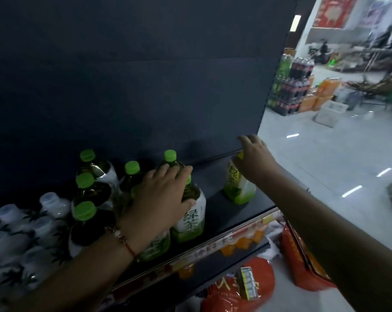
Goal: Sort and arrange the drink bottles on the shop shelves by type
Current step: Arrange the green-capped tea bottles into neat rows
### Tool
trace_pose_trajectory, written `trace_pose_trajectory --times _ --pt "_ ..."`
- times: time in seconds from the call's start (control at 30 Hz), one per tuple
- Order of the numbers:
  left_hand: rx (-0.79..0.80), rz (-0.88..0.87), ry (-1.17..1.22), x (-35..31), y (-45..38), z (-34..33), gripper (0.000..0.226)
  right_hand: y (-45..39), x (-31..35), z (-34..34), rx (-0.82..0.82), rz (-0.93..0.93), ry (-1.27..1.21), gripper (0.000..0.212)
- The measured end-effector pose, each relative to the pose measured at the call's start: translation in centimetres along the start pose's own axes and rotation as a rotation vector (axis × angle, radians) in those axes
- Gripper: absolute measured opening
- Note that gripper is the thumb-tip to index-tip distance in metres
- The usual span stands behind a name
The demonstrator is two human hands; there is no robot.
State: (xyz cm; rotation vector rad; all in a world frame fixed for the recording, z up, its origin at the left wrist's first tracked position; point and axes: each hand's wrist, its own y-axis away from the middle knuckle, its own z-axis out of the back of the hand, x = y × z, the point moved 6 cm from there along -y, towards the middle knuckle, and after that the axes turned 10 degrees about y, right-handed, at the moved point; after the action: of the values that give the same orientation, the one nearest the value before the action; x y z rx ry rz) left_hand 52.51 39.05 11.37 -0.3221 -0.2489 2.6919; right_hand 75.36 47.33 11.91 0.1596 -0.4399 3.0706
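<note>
Grouping green tea bottles on shelf [226,212], mid-step.
Near: left hand [161,197] gripping front-row green tea bottle [190,219] w/ approx 5 more behind; farther right: right hand [253,158] pinching lone bottle [237,188] by cap, likely needing sliding left to join grp; white-cap bottles [21,224] far left, count unclear.

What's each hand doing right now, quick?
Left hand: fingers wrapped over the top of a green tea bottle in the group.
Right hand: gripping the top of the lone green tea bottle.
</note>
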Motion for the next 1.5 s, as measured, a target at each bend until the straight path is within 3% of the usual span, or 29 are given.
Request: trace_pose_trajectory --times 0.13,0.23,0.33,0.47,0.6,0.73,0.87,1.03,1.13,1.2,1.27,1.33,1.43,1.5 --pt "-0.029 -0.003 -0.003 0.0 0.0 -0.1 0.082 0.1 -1.9 -1.1 0.077 -0.174 -0.169 0.061" --pt "-0.035 -0.016 -0.002 0.0 0.2 -0.1 0.082 -0.3 -3.8 -1.1 0.013 -0.296 -0.377 0.041" --pt "-0.069 -0.016 0.018 0.3 0.9 0.6 0.076 -1.0 -4.6 -0.9 0.048 -0.303 -0.389 0.03" --pt "-0.115 0.065 0.087 2.6 3.1 2.1 0.071 -2.8 -2.7 0.2 0.077 -0.145 -0.246 0.027" --pt "-0.16 0.24 0.207 7.6 6.9 3.7 0.081 -5.5 1.9 2.7 0.052 0.106 -0.215 0.016" --pt "-0.318 0.377 0.466 13.1 9.6 4.4 0.075 -8.8 8.7 4.7 0.087 0.335 -0.304 0.037" --pt "-0.305 0.438 0.763 14.4 10.4 2.7 0.068 -11.0 16.9 4.2 0.124 0.585 -0.181 0.043" --pt "-0.408 0.37 0.733 14.4 10.9 1.9 0.074 -10.4 24.5 0.7 0.234 0.73 -0.154 0.044" --pt "-0.328 0.364 0.73 14.3 11.0 1.9 0.073 -8.9 27.4 -1.9 0.301 0.836 -0.094 0.042" --pt "-0.304 0.454 0.959 15.2 10.7 2.7 0.064 -8.3 28.1 -3.3 0.344 0.878 -0.069 0.04" --pt "-0.435 0.576 1.112 17.7 9.7 4.0 0.051 -8.1 28.2 -4.0 0.365 0.886 -0.08 0.039" --pt "-0.494 0.598 0.861 20.7 7.5 5.8 0.037 -8.0 28.3 -4.1 0.383 0.883 -0.115 0.038" --pt "-0.241 0.583 0.7 23.5 3.5 5.5 0.044 -7.7 28.5 -4.0 0.394 0.881 -0.111 0.039" --pt "-0.147 0.54 0.709 24.4 1.8 4.5 0.017 -7.7 28.4 -4.1 0.397 0.848 -0.132 0.039"
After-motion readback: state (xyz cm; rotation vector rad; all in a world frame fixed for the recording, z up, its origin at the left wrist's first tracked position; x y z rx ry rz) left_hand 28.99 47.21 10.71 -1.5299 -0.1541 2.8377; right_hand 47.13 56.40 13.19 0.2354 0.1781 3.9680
